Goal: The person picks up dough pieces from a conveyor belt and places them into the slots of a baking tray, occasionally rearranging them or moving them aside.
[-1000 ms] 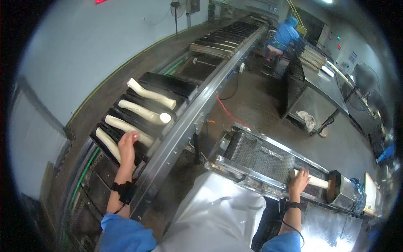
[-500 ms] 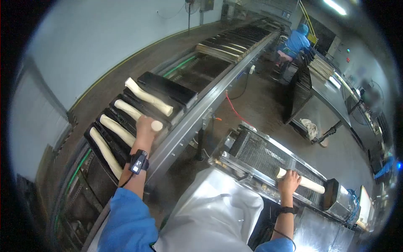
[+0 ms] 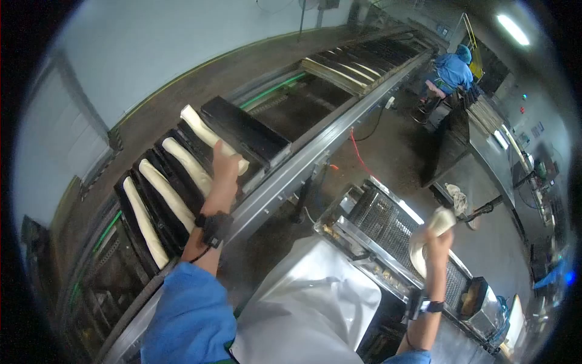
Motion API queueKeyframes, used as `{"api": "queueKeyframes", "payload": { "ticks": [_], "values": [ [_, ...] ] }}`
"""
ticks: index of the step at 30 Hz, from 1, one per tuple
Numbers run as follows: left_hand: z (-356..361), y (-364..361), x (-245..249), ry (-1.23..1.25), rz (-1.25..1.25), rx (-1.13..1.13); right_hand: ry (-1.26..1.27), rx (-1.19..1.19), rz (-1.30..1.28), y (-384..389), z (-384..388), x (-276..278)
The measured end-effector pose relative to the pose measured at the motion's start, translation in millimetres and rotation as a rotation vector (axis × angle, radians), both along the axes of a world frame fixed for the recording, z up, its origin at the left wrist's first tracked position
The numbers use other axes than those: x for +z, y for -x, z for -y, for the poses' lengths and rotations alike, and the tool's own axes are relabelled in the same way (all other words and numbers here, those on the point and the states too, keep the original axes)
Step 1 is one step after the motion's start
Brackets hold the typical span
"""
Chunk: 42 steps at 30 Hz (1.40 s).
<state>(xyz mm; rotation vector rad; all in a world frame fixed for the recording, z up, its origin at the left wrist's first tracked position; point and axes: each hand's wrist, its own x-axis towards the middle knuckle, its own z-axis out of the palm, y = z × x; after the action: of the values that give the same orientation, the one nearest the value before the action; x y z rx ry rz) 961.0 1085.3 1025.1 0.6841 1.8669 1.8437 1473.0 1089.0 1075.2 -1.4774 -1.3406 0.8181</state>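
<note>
My right hand (image 3: pixel 438 242) is closed round a pale dough roll (image 3: pixel 418 258), lifted over the mesh conveyor (image 3: pixel 388 218). The roll bends, and its upper end is blurred. My left hand (image 3: pixel 225 170) is at the lower part of another dough roll (image 3: pixel 203 128), which lies in a long black tin. One finger points up along it; the other fingers are hidden. To the left, three more rolls lie lengthwise in neighbouring tins: one dough roll (image 3: pixel 182 159), a second dough roll (image 3: pixel 163 188) and a third dough roll (image 3: pixel 144 221).
A black tin (image 3: pixel 245 130) adjoins the filled ones on the metal-railed line (image 3: pixel 315 145). Farther along are more tins (image 3: pixel 364 64). A person in blue (image 3: pixel 451 73) is at the back right, near a steel table (image 3: pixel 491 158). A metal box (image 3: pixel 485 300) sits at the conveyor's end.
My right hand has raised the dough roll off the mesh conveyor. My left hand has shifted right and up, from the third roll to the one beside it. The view has turned slightly.
</note>
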Motion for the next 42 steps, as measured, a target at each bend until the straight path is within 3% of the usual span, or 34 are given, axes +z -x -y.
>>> {"api": "queueKeyframes", "payload": {
  "ticks": [1, 4, 8, 10, 11, 12, 13, 14, 15, 16, 23, 25, 26, 28, 31, 37, 42],
  "values": [
    [-2.2, 3.1, -3.2, 0.042, 0.011, 0.042, -0.115, 0.097, -0.09, -1.6, -9.3, 16.8],
    [-8.3, 15.6, -12.8, 0.121, 0.025, 0.129, -0.188, 0.042, -0.349, 49.4, -5.8, 93.8],
    [-0.4, 53.6, -38.8, 0.161, 0.186, 0.18, -0.203, 0.793, -0.779, 115.5, -0.1, 132.9],
    [6.2, 96.8, -76.9, 0.15, 0.213, 0.174, -0.202, 0.854, -0.774, 152.0, 18.1, 142.4],
    [9.7, 135.6, -118.8, 0.445, -0.107, 0.001, -0.207, 0.917, -0.745, 160.6, 21.5, 142.5],
    [20.5, 138.3, -113.3, 0.738, -0.427, -0.179, -0.166, 0.916, -0.748, 164.9, 23.8, 138.2],
    [27.5, 134.6, -111.1, 0.745, -0.424, -0.167, -0.127, 0.915, -0.749, 166.5, 25.1, 130.9],
    [39.1, 101.8, -71.8, 0.613, -0.194, 0.02, -0.068, 0.992, -0.823, 161.4, 21.8, 120.9],
    [50.2, 74.3, -41.0, 0.471, 0.034, 0.202, -0.022, 0.993, -0.796, 158.6, 21.9, 114.8],
    [60.0, 64.7, -33.2, 0.475, 0.036, 0.211, 0.008, 0.983, -0.736, 157.1, 19.5, 105.2],
    [128.0, 8.8, 22.7, 0.495, 0.056, 0.058, 0.204, 0.792, -0.419, 123.2, 16.4, 39.3],
    [139.0, -6.0, 43.3, 0.328, 0.083, 0.154, 0.208, 0.776, -0.404, 108.6, 18.3, 24.5],
    [143.3, 1.0, 37.8, 0.334, 0.087, 0.167, 0.239, 0.696, -0.359, 101.7, 20.6, 19.5],
    [153.1, 27.6, 23.0, 0.029, 0.092, 0.283, 0.256, 0.578, -0.281, 86.8, 25.3, 5.4],
    [163.0, 41.9, 33.2, -0.143, 0.081, 0.351, 0.284, 0.477, -0.19, 64.3, 32.7, -7.8],
    [144.1, 50.4, 28.5, 0.009, -0.009, 0.216, 0.285, 0.336, -0.141, 13.2, 23.2, -56.8],
    [127.3, 70.8, 10.9, 0.187, 0.132, 0.264, 0.186, 0.184, 0.024, -22.1, 26.1, -84.7]
  ]
}}
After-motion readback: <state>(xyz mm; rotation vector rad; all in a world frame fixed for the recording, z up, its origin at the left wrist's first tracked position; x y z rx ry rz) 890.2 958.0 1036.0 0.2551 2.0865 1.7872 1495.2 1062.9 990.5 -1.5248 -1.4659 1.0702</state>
